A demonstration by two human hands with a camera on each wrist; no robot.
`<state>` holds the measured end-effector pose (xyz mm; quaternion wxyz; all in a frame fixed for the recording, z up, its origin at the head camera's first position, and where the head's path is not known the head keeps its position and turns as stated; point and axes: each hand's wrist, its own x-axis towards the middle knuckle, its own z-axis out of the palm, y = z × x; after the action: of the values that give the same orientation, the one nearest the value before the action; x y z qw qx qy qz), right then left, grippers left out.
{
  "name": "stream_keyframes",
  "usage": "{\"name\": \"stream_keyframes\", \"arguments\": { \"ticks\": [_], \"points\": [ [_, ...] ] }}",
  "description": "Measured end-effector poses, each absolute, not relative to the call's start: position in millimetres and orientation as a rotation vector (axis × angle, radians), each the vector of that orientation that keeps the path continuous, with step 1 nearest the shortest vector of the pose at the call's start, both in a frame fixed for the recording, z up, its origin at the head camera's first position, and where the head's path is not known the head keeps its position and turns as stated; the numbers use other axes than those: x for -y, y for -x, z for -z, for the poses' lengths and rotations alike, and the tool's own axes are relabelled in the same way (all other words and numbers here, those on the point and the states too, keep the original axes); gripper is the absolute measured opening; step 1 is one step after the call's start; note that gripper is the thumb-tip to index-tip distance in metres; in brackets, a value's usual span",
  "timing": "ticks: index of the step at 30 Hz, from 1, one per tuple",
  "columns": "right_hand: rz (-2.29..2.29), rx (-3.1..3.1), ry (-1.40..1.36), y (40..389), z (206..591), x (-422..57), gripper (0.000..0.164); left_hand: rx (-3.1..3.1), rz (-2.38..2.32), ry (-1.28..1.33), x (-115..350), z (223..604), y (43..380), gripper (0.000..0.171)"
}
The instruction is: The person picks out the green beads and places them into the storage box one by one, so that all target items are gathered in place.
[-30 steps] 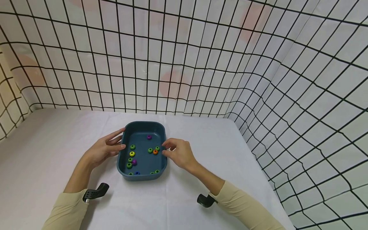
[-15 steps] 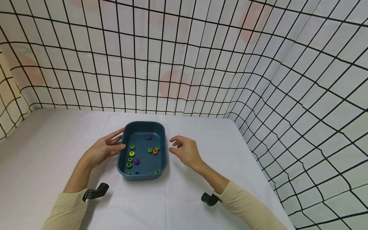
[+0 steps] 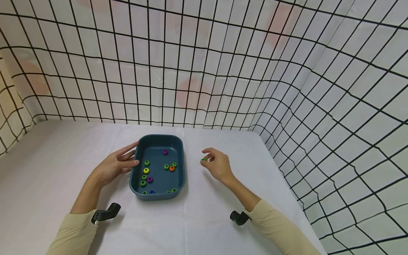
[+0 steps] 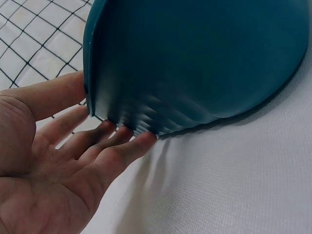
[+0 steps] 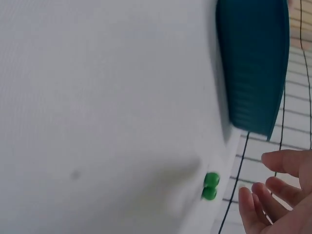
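Note:
My left hand holds the left side of a blue rectangular tray, its thumb at the rim and its fingers against the outer wall; the left wrist view shows the fingertips low on that wall. Inside the tray lie several small round beads with holes: green beads, a yellow bead, purple beads, an orange bead and a blue bead. To the tray's right hovers my right hand, fingers loosely curved and holding nothing. Two green beads sit side by side on the cloth near its fingertips.
A white cloth covers the table. Black netting over pale sheeting rises along the back and the right side. Black camera mounts are strapped at both wrists.
My right hand has moved right, away from the tray's edge, and green beads now show by its fingertips. One purple bead has rolled slightly in the tray. My left hand stays put.

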<state>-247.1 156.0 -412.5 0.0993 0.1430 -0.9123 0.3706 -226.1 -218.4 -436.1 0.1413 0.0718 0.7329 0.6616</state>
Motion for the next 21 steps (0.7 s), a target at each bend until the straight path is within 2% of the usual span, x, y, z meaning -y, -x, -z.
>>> {"name": "stream_keyframes", "arguments": {
  "ticks": [11,21],
  "points": [
    [-1.045,2.753,-0.313,259,427,-175,0.036,-2.103,-1.929,-0.202,218,436,225,0.083],
    [-1.054,2.821,-0.266,264,438,-173,0.033,-2.108,-1.929,-0.195,218,435,225,0.084]
  ]
}}
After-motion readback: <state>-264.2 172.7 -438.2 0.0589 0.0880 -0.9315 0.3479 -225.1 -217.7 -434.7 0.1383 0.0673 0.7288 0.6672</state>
